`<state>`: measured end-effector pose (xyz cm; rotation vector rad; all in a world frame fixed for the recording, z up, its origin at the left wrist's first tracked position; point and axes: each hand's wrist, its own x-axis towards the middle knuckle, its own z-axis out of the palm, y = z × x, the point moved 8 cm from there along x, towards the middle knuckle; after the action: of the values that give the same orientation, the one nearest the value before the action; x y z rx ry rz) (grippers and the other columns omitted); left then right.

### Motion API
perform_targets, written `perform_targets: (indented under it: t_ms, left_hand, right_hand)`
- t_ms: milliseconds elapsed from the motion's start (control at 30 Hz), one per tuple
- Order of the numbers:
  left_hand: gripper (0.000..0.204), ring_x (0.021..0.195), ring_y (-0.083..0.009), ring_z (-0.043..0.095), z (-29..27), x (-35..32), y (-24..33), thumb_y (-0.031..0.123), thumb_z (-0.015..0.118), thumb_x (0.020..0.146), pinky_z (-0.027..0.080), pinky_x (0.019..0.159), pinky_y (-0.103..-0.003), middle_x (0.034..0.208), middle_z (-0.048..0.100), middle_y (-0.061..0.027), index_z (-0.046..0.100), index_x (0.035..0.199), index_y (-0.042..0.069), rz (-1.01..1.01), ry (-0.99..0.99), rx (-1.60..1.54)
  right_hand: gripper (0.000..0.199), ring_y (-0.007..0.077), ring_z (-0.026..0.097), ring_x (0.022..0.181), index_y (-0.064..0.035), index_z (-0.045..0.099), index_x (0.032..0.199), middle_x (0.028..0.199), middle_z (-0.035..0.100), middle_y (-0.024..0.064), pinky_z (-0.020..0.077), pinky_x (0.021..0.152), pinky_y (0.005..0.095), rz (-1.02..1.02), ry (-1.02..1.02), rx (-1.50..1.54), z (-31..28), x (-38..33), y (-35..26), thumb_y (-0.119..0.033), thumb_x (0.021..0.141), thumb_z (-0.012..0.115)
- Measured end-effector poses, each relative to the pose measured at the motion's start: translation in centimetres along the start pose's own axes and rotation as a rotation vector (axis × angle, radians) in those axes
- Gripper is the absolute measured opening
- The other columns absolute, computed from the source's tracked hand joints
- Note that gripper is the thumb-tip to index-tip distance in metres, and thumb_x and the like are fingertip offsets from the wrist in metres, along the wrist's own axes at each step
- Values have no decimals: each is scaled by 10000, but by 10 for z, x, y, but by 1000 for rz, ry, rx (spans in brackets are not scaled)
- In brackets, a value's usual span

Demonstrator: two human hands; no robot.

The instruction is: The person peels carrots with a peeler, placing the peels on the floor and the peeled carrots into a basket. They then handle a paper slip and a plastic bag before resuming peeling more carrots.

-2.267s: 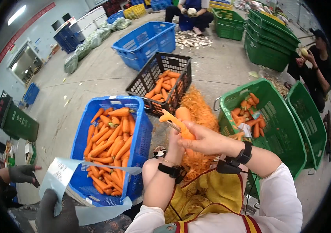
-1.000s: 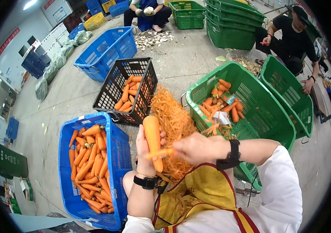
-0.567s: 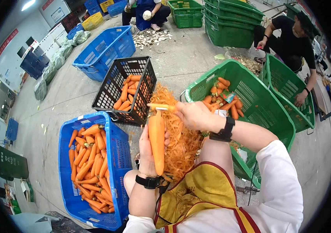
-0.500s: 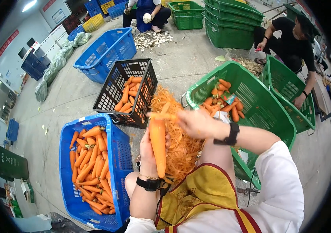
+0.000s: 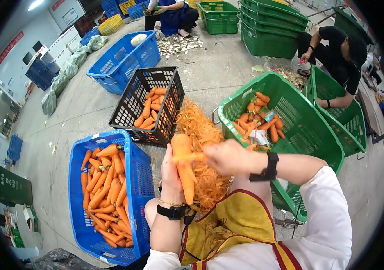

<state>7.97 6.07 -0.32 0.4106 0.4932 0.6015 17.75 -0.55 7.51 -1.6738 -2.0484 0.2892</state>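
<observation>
My left hand (image 5: 170, 173) is closed round a large carrot (image 5: 186, 182), its thick end up and its tapered end toward my lap. In my right hand (image 5: 231, 157), blurred by motion, is an orange peeler (image 5: 191, 157) lying across the carrot's upper half. A thin strip stands out from the carrot's right side below the blade. Beneath and beyond my hands, a heap of carrot peelings (image 5: 198, 123) spreads over the floor, with more between my knees.
Left stands a blue crate (image 5: 149, 180) full of carrots; ahead, a black crate (image 5: 131, 96) holds some. At right, a green crate (image 5: 311, 130) holds carrots and a packet. Two people work beyond, near a blue crate (image 5: 106, 67) and stacked green crates (image 5: 268, 42).
My right hand has drawn the peeler down the carrot toward me. A white vegetable has left the far person's hand and now lies in the far blue crate. The person at right has bent lower.
</observation>
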Motion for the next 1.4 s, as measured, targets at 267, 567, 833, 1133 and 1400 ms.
perform_targets:
  t_ms: [267,567,833,1133,1400]
  left_hand:
    - [460,722,-209,600,-4,-3,-4,427,324,986,515,569,-301,930,617,-108,528,1143,46,26,-7,62]
    - [503,715,-184,573,8,-6,2,482,300,976,498,567,-285,895,592,-83,531,1120,59,29,-30,-37]
    - [511,701,-209,589,1,-1,-4,475,338,965,503,532,-292,863,588,-123,521,1126,26,9,73,-42]
    - [550,570,-189,549,-2,-1,-5,538,302,952,453,463,-273,820,588,-115,551,1051,57,-105,45,-44]
    - [554,707,-214,587,6,1,1,498,287,971,527,604,-325,920,588,-125,535,1101,19,-4,-33,-46]
  right_hand:
    - [225,390,607,630,-49,495,859,670,602,190,475,555,481,108,24,-15,28,-8,40,-271,898,493]
    - [221,390,592,608,-47,509,833,658,582,183,473,530,463,239,135,25,-36,6,14,-259,894,513]
    - [216,354,599,584,-65,501,782,629,576,140,483,501,444,1,-11,43,14,-11,3,-251,889,526]
    - [219,349,591,554,-81,524,802,607,568,134,483,498,446,-36,22,93,19,-13,0,-282,886,545]
    - [205,332,596,557,-68,508,825,625,577,129,481,483,433,-203,-152,131,12,-7,-28,-261,892,531]
